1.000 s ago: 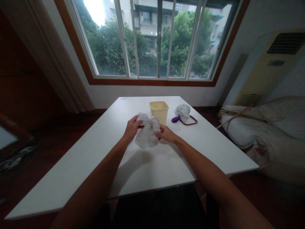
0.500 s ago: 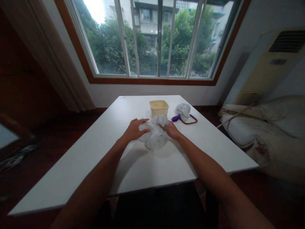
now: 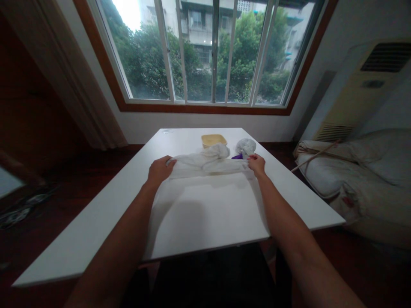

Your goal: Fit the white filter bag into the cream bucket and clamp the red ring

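Note:
A thin white plastic bag (image 3: 208,166) is stretched sideways above the white table (image 3: 192,214). My left hand (image 3: 161,168) is closed on its left end, and my right hand (image 3: 257,164) pinches its right end. A crumpled part of the bag bulges up in the middle, in front of a pale yellow tub (image 3: 213,139), and covers the tub's lower front. Just beyond my right hand sits a bundled whitish plastic bag (image 3: 245,147). A purple item (image 3: 237,157) next to it is partly hidden behind the stretched bag.
A clear scrap (image 3: 167,131) lies at the table's far left corner. To the right of the table are large wrapped bundles (image 3: 369,162) with a stick (image 3: 314,156) on them. A window (image 3: 208,55) and a curtain (image 3: 73,85) stand behind.
My hands have moved apart, pulling the bunched plastic bag out into a wide strip. The strip now hides the dark red loop beside the purple item and more of the tub.

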`<state>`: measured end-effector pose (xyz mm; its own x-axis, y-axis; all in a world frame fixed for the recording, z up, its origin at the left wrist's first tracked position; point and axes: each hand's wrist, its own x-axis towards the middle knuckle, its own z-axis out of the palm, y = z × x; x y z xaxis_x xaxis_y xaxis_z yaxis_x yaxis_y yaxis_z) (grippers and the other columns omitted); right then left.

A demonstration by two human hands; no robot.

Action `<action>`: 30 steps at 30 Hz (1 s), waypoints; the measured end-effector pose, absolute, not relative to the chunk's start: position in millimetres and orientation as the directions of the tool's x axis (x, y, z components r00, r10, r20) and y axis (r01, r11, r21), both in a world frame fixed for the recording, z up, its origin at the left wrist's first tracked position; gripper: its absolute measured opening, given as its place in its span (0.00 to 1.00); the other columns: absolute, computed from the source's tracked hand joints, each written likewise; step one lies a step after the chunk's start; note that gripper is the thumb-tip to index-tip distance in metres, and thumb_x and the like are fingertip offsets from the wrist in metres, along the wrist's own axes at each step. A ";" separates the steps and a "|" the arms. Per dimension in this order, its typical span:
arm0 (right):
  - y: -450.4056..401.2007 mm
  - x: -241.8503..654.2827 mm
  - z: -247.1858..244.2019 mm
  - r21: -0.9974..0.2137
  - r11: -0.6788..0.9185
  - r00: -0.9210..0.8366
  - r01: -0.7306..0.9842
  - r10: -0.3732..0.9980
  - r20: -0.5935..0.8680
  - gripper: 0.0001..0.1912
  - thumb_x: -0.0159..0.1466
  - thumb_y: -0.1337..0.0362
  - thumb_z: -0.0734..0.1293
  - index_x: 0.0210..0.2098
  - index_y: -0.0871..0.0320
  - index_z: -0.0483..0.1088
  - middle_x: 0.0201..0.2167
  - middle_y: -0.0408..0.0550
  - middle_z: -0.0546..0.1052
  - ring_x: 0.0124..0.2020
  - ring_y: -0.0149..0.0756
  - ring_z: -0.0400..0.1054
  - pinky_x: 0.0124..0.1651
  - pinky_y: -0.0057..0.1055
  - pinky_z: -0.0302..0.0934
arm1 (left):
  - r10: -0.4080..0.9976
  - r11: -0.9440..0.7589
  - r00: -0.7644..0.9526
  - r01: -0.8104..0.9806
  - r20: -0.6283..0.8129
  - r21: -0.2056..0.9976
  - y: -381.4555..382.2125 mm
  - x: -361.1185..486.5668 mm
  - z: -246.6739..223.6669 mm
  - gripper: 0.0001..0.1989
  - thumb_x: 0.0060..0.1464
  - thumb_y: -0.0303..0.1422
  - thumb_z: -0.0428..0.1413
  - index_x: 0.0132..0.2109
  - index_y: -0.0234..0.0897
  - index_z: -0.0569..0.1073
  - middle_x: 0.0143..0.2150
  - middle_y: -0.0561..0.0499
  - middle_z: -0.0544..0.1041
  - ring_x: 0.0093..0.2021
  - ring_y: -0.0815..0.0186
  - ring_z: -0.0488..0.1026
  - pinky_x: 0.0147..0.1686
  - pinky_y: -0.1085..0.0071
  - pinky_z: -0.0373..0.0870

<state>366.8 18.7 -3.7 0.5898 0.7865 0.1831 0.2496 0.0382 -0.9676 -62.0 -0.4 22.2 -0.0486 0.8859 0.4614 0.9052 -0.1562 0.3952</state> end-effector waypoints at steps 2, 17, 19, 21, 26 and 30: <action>14.3 362.7 3.1 -0.899 0.122 0.591 0.420 0.715 0.373 0.12 0.50 0.66 0.68 0.35 0.60 0.72 0.32 0.47 0.76 0.30 0.33 0.66 0.37 0.30 0.63 | 0.893 -0.141 -0.036 0.924 0.448 0.355 -1.4 -57.3 22.6 0.18 0.58 0.47 0.51 0.44 0.42 0.78 0.39 0.46 0.81 0.38 0.58 0.75 0.34 0.70 0.63; -45.1 243.0 14.9 -0.401 0.514 -0.476 0.759 0.857 0.198 0.13 0.59 0.53 0.71 0.34 0.56 0.79 0.27 0.46 0.79 0.28 0.34 0.68 0.33 0.28 0.54 | 0.877 -0.321 0.050 0.801 0.478 0.504 -16.3 -18.4 30.8 0.25 0.60 0.47 0.45 0.21 0.38 0.65 0.20 0.54 0.64 0.25 0.68 0.60 0.28 0.70 0.53; -40.0 250.6 15.0 -0.424 0.487 -0.442 0.764 0.873 0.207 0.12 0.59 0.54 0.71 0.30 0.57 0.78 0.27 0.46 0.79 0.27 0.33 0.67 0.32 0.27 0.54 | 0.868 -0.337 0.036 0.776 0.495 0.534 -14.8 -19.8 29.8 0.25 0.60 0.48 0.45 0.20 0.38 0.61 0.19 0.55 0.61 0.24 0.69 0.58 0.27 0.70 0.51; -37.0 255.6 16.1 -0.468 0.440 -0.370 0.766 0.898 0.239 0.17 0.60 0.49 0.70 0.28 0.57 0.77 0.26 0.46 0.78 0.26 0.33 0.67 0.31 0.27 0.54 | 0.868 -0.351 0.030 0.744 0.496 0.569 -13.9 -19.4 28.6 0.25 0.59 0.48 0.46 0.20 0.38 0.59 0.19 0.55 0.58 0.24 0.69 0.56 0.27 0.70 0.50; -39.7 247.8 12.7 -0.411 0.192 -0.143 0.891 0.979 0.147 0.34 0.59 0.33 0.61 0.22 0.59 0.74 0.23 0.57 0.78 0.26 0.40 0.70 0.30 0.31 0.57 | 0.894 -0.399 0.111 0.639 0.434 0.658 -17.5 -8.1 27.3 0.25 0.57 0.50 0.47 0.20 0.37 0.59 0.20 0.56 0.56 0.24 0.71 0.55 0.25 0.72 0.50; -41.1 238.2 5.1 -0.348 0.063 -0.052 0.935 0.998 0.041 0.30 0.56 0.36 0.66 0.29 0.60 0.77 0.30 0.62 0.80 0.33 0.46 0.75 0.31 0.32 0.61 | 0.902 -0.419 0.166 0.561 0.399 0.714 -23.3 0.8 29.0 0.25 0.57 0.50 0.48 0.22 0.37 0.62 0.20 0.56 0.57 0.24 0.71 0.55 0.24 0.73 0.50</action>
